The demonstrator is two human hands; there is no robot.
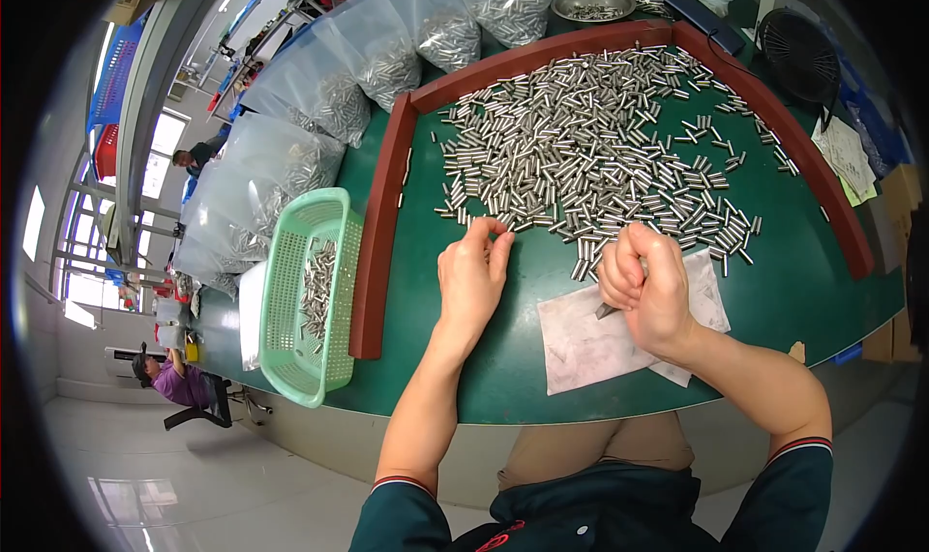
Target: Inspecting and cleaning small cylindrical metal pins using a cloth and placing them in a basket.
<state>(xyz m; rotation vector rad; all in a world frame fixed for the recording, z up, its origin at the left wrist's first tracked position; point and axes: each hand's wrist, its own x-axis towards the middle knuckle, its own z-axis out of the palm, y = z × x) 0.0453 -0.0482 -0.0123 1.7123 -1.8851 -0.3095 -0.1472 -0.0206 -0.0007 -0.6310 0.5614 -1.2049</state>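
Note:
A large heap of short silvery metal pins is spread over the green table. My left hand reaches the heap's near left edge, thumb and forefinger pinched on a metal pin. To the right, my right hand is curled into a fist above a stained whitish cloth. A small dark grey tip pokes out below its fingers; the rest of that object is hidden in the hand. Several pins lie in loose rows just beyond this fist.
Dark red wooden bars fence the heap. Left of them stands a light green plastic basket with pins inside. Clear bags of pins line the back left. A metal bowl and black fan stand behind. Two people are farther left.

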